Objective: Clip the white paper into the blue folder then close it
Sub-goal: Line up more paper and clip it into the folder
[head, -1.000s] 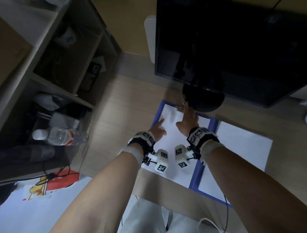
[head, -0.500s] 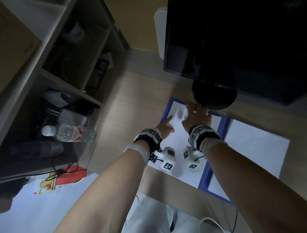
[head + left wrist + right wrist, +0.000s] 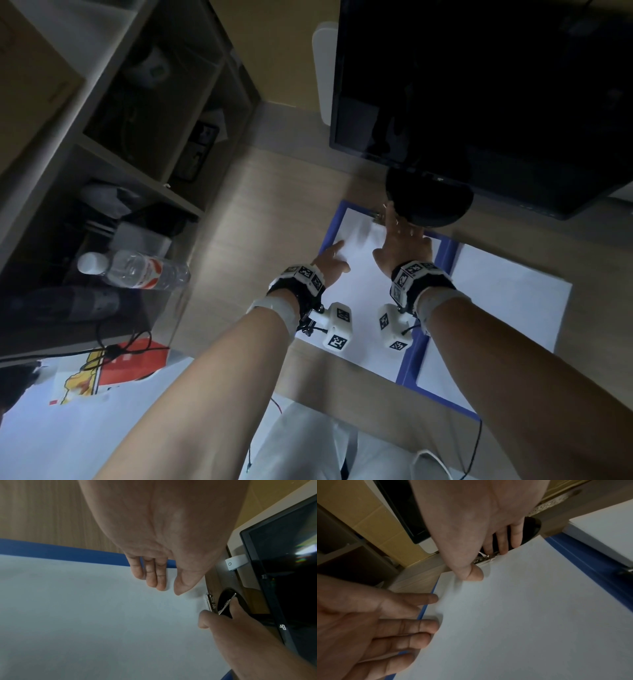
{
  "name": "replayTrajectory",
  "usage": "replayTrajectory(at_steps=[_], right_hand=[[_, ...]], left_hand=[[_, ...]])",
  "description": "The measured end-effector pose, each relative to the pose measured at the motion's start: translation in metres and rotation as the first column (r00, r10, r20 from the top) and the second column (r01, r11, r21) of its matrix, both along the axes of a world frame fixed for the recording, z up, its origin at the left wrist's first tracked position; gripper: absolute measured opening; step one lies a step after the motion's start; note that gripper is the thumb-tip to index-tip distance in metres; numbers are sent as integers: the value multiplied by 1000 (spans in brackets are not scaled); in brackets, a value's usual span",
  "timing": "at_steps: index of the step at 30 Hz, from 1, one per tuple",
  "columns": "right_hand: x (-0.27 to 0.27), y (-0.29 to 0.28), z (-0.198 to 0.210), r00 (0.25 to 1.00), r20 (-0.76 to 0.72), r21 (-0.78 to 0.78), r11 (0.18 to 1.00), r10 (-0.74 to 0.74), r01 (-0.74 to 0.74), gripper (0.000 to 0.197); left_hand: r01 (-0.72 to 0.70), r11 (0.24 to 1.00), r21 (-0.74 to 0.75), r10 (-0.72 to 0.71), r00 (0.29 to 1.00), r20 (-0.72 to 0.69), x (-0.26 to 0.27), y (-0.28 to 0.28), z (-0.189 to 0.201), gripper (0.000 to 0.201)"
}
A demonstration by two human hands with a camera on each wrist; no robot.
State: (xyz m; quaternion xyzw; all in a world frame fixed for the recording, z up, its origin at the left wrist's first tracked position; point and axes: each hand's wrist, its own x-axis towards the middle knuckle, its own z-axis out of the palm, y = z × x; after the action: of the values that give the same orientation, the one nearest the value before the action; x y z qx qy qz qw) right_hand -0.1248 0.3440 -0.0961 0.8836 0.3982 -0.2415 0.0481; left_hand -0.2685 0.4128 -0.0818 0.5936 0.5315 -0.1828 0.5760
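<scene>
1. A blue folder (image 3: pixel 409 368) lies open on a wooden desk (image 3: pixel 260 212), a white paper (image 3: pixel 363 274) on its left half.
2. The left hand (image 3: pixel 330 262) rests fingers on the sheet's left edge.
3. The right hand (image 3: pixel 402 241) reaches to the metal clip (image 3: pixel 379 216) beside a monitor's black base (image 3: pixel 431 205).

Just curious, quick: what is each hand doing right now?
Left hand: open, straight fingers pressing the white paper flat.
Right hand: fingers on the metal clip, thumb on the paper.
</scene>
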Motion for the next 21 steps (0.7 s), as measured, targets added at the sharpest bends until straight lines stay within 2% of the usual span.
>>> replayTrajectory(at_steps=[4, 16, 21], right_hand=[[-1, 5, -1, 1000, -26, 16, 1000, -5, 6, 96], [-8, 34, -7, 998, 48, -236, 971, 41, -29, 79], [-7, 40, -3, 999, 33, -244, 970, 20, -11, 82]], left_hand=[[6, 1000, -3, -6, 1000, 6, 0, -1, -6, 73], [76, 997, -15, -76, 997, 8, 1, 4, -11, 73], [85, 996, -8, -84, 996, 16, 1, 7, -6, 70]])
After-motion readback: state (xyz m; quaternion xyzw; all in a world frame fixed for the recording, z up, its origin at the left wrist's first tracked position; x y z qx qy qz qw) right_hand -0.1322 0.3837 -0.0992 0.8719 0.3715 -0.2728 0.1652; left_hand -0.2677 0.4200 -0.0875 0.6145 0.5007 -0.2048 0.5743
